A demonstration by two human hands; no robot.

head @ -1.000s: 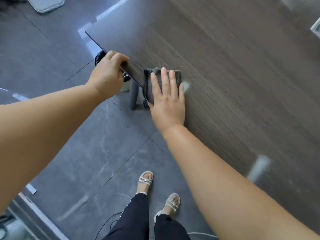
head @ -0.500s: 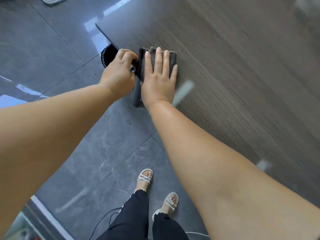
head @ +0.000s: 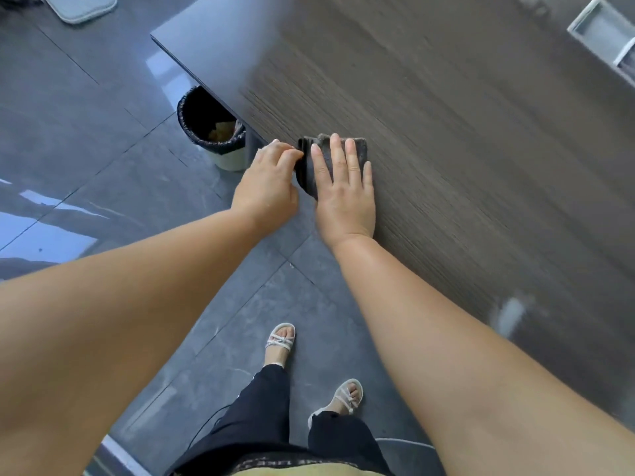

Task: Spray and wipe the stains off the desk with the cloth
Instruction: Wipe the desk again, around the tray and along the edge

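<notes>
A dark grey folded cloth [head: 357, 146] lies on the dark wood-grain desk [head: 446, 132], at its near-left edge and slightly over it. My right hand [head: 343, 190] presses flat on the cloth with straight fingers. My left hand [head: 268, 183] is right beside it at the desk edge, and its curled fingers pinch the cloth's left fold. A pale blurred smear [head: 512, 314] shows on the desk nearer to me. No spray bottle is in view.
A small bin with a black liner [head: 213, 132] stands on the grey tiled floor under the desk edge. A grey recessed tray [head: 604, 32] sits in the desk at the far right. A white flat object [head: 82, 6] lies on the floor, and a cable [head: 209, 427] runs by my feet.
My left hand has slid along the desk edge from above the bin to the cloth's left fold. My right hand stays flat on the cloth.
</notes>
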